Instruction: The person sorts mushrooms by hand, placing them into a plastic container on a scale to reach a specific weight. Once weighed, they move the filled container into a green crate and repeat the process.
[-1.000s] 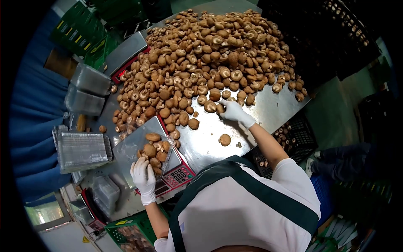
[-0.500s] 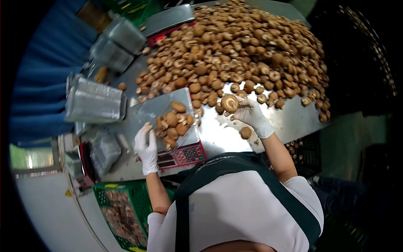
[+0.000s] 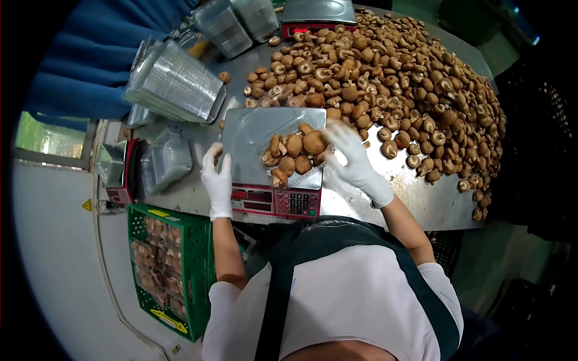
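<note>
A red scale [image 3: 256,129] with a metal plate stands before me. On its right half lies a clear plastic tray [image 3: 299,181] holding several brown mushrooms [image 3: 294,145]. My left hand [image 3: 218,182], in a white glove, is at the plate's left edge with thumb and fingers apart, holding nothing. Gloved too, my right hand [image 3: 355,162] is at the tray's right side, its fingers beside a large mushroom [image 3: 314,142]; the fingertips are blurred, and whether they touch it cannot be made out.
A big mushroom pile [image 3: 409,90] covers the table's back and right. Stacks of clear trays [image 3: 177,78] stand at the left, near loose trays [image 3: 167,157]. A second scale [image 3: 318,12] is at the back. A green crate [image 3: 201,277] with packed mushrooms stands lower left.
My right hand has moved left from the pile's edge to the tray, and the large mushroom it held is now among those in the tray. The camera view has shifted.
</note>
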Demonstrator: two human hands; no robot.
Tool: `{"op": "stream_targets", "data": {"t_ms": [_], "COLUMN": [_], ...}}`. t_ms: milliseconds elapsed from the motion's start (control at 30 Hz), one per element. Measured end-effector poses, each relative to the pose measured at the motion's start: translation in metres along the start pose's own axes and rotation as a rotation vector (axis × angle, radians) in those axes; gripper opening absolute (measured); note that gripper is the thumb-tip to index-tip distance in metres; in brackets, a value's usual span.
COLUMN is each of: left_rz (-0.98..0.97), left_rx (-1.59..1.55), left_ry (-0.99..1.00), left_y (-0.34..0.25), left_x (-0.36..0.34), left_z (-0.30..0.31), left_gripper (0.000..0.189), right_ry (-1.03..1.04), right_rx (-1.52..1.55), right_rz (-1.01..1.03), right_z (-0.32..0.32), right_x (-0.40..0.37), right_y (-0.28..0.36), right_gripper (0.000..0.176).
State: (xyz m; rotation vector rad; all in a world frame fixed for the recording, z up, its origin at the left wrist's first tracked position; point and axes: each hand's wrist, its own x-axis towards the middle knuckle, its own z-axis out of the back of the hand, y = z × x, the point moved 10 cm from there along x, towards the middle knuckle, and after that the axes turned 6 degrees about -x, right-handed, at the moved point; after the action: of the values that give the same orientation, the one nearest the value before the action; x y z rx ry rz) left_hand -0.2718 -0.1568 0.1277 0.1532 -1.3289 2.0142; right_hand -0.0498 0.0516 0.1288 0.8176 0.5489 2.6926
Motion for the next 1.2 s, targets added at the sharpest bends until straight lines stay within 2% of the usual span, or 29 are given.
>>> {"op": "stream_targets", "data": {"t_ms": [67, 100, 167, 233, 267, 333, 400, 533, 567, 600, 633, 700, 733, 800, 833, 900, 967, 1000, 1033, 1100, 1133, 1167, 1200], "left_rz": [0.344, 0.356, 0.628, 0.755, 0.76, 0.814, 0.814, 0.868, 0.861, 0.853, 0.756, 0.582, 0.58, 0.364, 0.277, 0.263, -0.023, -0.161, 0.022, 0.406, 0.41, 0.595, 0.777], "left_rx": [-0.264, -0.255, -0.491, -0.665, -0.66, -0.832, -0.845, -0.818, -0.879, -0.888, -0.917, -0.961, -0.967, -0.86, -0.78, -0.626, -0.144, 0.024, -0.093, -0.335, -0.332, -0.404, -0.479], "left_ry": [-0.031, -0.05, 0.008, 0.036, 0.014, 0.075, 0.081, 0.106, 0.077, 0.081, 0.029, -0.027, -0.026, 0.042, 0.016, 0.18, 0.325, 0.293, 0.205, 0.049, 0.042, 0.109, 0.175], "left_y": [0.046, 0.05, 0.074, 0.083, 0.09, 0.101, 0.101, 0.089, 0.088, 0.083, 0.073, 0.046, 0.035, 0.001, -0.004, -0.017, -0.038, -0.041, -0.028, 0.005, 0.008, 0.022, 0.03], "left_x": [0.004, 0.01, 0.014, 0.019, 0.026, 0.033, 0.039, 0.041, 0.042, 0.043, 0.048, 0.052, 0.047, 0.04, 0.031, 0.004, -0.02, -0.034, -0.045, -0.069, -0.073, -0.086, -0.098], "left_z": [-0.002, -0.001, -0.019, -0.037, -0.04, -0.063, -0.076, -0.096, -0.098, -0.099, -0.092, -0.076, -0.071, -0.054, -0.044, -0.033, -0.033, -0.037, -0.036, -0.043, -0.042, -0.052, -0.062], "left_gripper": [0.036, 0.036, 0.037, 0.037, 0.037, 0.045, 0.048, 0.049, 0.054, 0.054, 0.054, 0.052, 0.052, 0.047, 0.041, 0.03, 0.029, 0.034, 0.034, 0.033, 0.033, 0.031, 0.03], "right_ry": [-0.114, -0.136, -0.128, -0.082, -0.08, -0.05, -0.003, -0.018, 0.006, 0.079, 0.109, 0.099, 0.104, 0.077, 0.002, -0.103, -0.105, -0.097, -0.119, 0.114, 0.266, 0.361, 0.388], "right_rx": [0.084, 0.121, 0.208, 0.185, 0.217, 0.177, 0.202, 0.088, 0.006, 0.031, -0.147, -0.126, -0.131, -0.132, -0.034, 0.111, 0.328, 0.45, 0.636, 0.671, 0.675, 0.631, 0.739], "right_rz": [-0.11, -0.172, -0.339, -0.482, -0.564, -0.531, -0.581, -0.287, -0.107, -0.04, 0.042, 0.095, 0.132, 0.076, -0.029, -0.187, -0.434, -0.577, -0.623, -0.74, -0.791, -0.781, -0.768], "right_z": [0.022, 0.031, 0.042, 0.041, 0.039, 0.039, 0.031, 0.024, 0.011, -0.006, -0.022, -0.033, -0.034, -0.028, -0.022, -0.009, -0.008, -0.01, -0.016, -0.033, -0.041, -0.048, -0.059], "right_x": [-0.007, -0.013, -0.027, -0.044, -0.053, -0.055, -0.056, -0.014, -0.007, -0.004, -0.005, -0.007, -0.004, -0.007, -0.012, -0.02, -0.034, -0.041, -0.044, -0.047, -0.049, -0.047, -0.047], "right_y": [-0.022, -0.032, -0.05, -0.069, -0.078, -0.079, -0.08, -0.023, -0.007, 0.004, 0.017, 0.023, 0.028, 0.024, 0.007, -0.021, -0.053, -0.066, -0.074, -0.076, -0.071, -0.063, -0.058], "right_gripper": [0.043, 0.041, 0.039, 0.037, 0.034, 0.034, 0.034, 0.041, 0.043, 0.045, 0.046, 0.041, 0.038, 0.032, 0.03, 0.028, 0.026, 0.026, 0.028, 0.035, 0.037, 0.037, 0.032]}}
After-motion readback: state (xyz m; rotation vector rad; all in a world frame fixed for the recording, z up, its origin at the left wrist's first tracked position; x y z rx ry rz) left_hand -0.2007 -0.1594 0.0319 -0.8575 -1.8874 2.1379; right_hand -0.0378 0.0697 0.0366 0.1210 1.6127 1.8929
